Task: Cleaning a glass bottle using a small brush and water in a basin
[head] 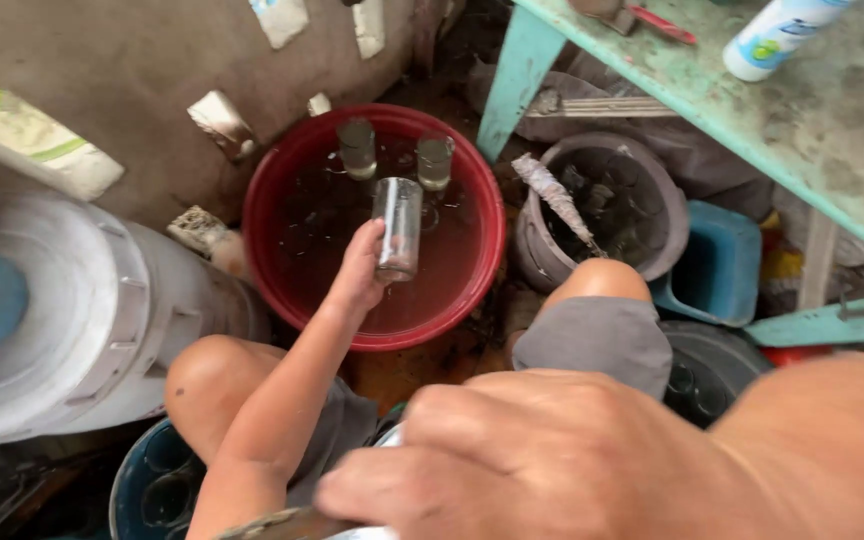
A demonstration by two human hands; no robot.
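My left hand holds a clear drinking glass upright over a red basin of brownish water. Two more glasses stand in the water at the basin's far side. My right hand fills the bottom of the view, close to the camera. Its fingers are curled over a pale object that is mostly hidden. My bare knees sit on either side, just in front of the basin.
A large white plastic container lies at the left. A grey pot with a wrapped stick and a blue tub stand right of the basin, under a green table bearing a white bottle. A dark blue bucket sits lower left.
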